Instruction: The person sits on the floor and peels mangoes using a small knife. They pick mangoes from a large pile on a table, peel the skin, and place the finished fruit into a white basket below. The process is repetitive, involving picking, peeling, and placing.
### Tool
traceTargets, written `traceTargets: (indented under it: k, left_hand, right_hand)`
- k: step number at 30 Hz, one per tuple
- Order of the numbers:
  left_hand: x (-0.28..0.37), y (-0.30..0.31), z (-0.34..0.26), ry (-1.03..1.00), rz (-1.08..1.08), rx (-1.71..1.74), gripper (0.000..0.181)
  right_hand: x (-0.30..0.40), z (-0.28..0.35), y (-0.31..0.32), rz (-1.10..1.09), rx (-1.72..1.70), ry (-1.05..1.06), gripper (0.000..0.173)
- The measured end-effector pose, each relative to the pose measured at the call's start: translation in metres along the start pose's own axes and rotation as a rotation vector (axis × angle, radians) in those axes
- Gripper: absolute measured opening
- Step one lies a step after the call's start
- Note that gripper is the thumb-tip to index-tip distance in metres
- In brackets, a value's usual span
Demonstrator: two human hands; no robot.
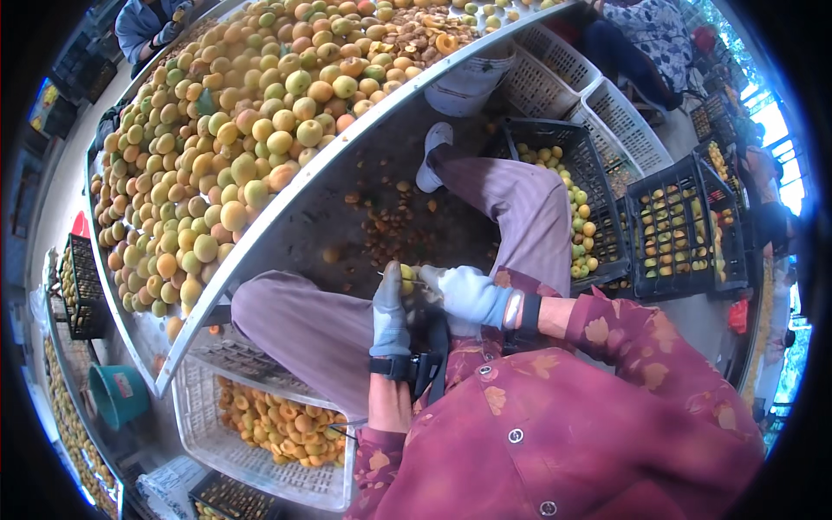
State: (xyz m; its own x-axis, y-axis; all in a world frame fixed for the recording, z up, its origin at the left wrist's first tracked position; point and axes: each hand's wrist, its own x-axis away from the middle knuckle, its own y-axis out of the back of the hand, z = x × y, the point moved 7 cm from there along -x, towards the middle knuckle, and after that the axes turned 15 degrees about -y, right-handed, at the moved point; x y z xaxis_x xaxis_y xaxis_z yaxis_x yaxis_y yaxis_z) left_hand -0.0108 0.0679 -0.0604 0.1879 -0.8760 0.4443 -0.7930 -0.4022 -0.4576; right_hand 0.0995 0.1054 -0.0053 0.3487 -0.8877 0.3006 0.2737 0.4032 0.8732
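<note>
My left hand [390, 312], in a grey-white work glove, is closed around a yellow-green apricot [407, 278] above my lap. From the right, my gloved right hand [469, 294] meets the fruit, its fingers gripping a thin metal blade [422, 281] that lies against the apricot. Most of this tool is hidden by the glove. Beyond my left knee a metal-rimmed table [312, 170] carries a broad heap of whole apricots [240, 123]. Pits and split fruit [416, 39] lie at its far end.
A white plastic crate [188, 416] of halved apricots stands by my left leg. To my right are black crates [669, 234] of whole fruit. A white bucket [465, 84] stands under the table edge. Pits [396, 227] litter the floor. Other people [146, 32] sit nearby.
</note>
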Motion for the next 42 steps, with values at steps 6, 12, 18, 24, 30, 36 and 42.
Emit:
traceTargets:
  k: [6, 12, 18, 24, 30, 36, 42]
  left_hand:
    - [-0.007, -0.005, -0.018, -0.322, 0.069, -0.116, 0.037]
    - [-0.005, -0.006, -0.019, -0.399, 0.09, -0.16, 0.036]
    - [0.001, -0.01, -0.029, -0.429, 0.068, -0.156, 0.034]
    - [0.01, -0.014, -0.043, -0.522, 0.075, -0.441, 0.028]
    - [0.017, -0.025, -0.047, -0.494, 0.171, -0.354, 0.033]
    - [0.017, -0.022, -0.043, -0.395, 0.253, -0.331, 0.034]
    - [0.017, -0.012, -0.035, -0.372, 0.242, -0.108, 0.041]
  right_hand:
    - [-0.001, -0.005, -0.007, 0.224, -0.315, -0.075, 0.033]
    - [0.0, -0.001, -0.007, 0.435, -0.573, -0.133, 0.031]
    - [-0.002, 0.004, -0.002, 0.545, -0.598, -0.15, 0.027]
    - [0.01, 0.002, -0.004, 0.775, -0.865, -0.119, 0.029]
    - [0.02, -0.001, -0.004, 0.893, -0.941, -0.173, 0.029]
    - [0.026, 0.001, 0.002, 0.977, -0.927, -0.201, 0.029]
    - [0.023, -0.007, 0.049, 0.507, -0.375, -0.012, 0.026]
